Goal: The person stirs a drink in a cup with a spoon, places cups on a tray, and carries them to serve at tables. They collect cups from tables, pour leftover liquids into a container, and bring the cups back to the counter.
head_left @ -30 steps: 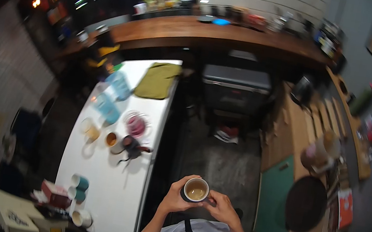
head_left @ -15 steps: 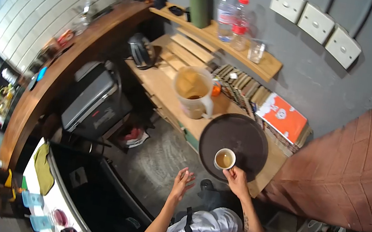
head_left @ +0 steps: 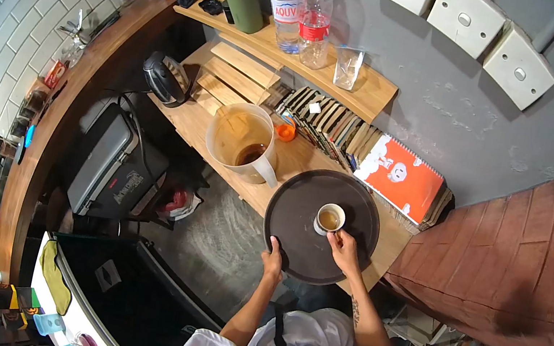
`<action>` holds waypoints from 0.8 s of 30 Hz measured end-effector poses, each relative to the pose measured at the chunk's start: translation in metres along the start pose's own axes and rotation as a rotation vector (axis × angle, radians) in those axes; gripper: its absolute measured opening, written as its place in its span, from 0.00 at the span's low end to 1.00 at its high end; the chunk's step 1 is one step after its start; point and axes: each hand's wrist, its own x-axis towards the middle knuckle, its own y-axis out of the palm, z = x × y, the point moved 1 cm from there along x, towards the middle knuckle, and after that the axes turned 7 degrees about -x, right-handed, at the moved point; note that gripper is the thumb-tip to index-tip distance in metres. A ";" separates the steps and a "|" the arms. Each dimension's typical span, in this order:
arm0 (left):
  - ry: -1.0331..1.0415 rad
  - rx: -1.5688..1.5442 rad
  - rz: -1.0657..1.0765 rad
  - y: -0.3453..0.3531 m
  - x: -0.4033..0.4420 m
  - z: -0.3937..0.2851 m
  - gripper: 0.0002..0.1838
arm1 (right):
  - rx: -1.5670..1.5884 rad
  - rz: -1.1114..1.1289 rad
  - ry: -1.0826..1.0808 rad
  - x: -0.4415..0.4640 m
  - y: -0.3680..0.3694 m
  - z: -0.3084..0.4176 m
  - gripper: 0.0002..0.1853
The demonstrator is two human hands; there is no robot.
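Note:
A small white cup (head_left: 329, 218) of light brown liquid is over the round dark brown tray (head_left: 301, 250); whether its base touches the tray I cannot tell. My right hand (head_left: 344, 250) pinches this cup at its near side. At the tray's left front rim is my left hand (head_left: 272, 259), its thumb along the edge and its other fingers mostly hidden; it grips the rim. Beyond the tray stands a large translucent pitcher (head_left: 239, 137) with some brown liquid at the bottom, its handle pointing towards the tray.
The tray lies on a wooden table (head_left: 393, 247) beside a row of books (head_left: 329, 127) and an orange notebook (head_left: 400, 179). Bottles (head_left: 314, 25) stand on a wall shelf (head_left: 370, 100). A black kettle (head_left: 166, 79) sits at the far left. A brick pillar (head_left: 499, 247) bounds the right.
My left hand has moved from open in the air to the tray's rim. My right hand has carried the cup further in over the tray. The view has shifted closer.

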 end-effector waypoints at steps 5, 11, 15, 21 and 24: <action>0.158 -0.015 0.019 -0.001 0.002 -0.004 0.41 | 0.033 0.059 0.031 -0.009 0.001 -0.001 0.17; 0.245 -0.072 -0.085 -0.033 -0.017 0.001 0.35 | 0.004 0.237 -0.062 -0.027 -0.014 0.004 0.11; 0.207 -0.041 -0.197 -0.074 -0.058 -0.008 0.34 | -0.136 0.009 -0.144 -0.038 -0.053 0.041 0.11; 0.223 -0.256 -0.248 -0.162 -0.103 0.011 0.34 | -0.569 -0.240 -0.534 -0.029 -0.048 0.043 0.17; 0.275 -0.404 -0.316 -0.200 -0.144 0.024 0.32 | -0.240 0.311 -0.060 -0.037 -0.013 0.035 0.27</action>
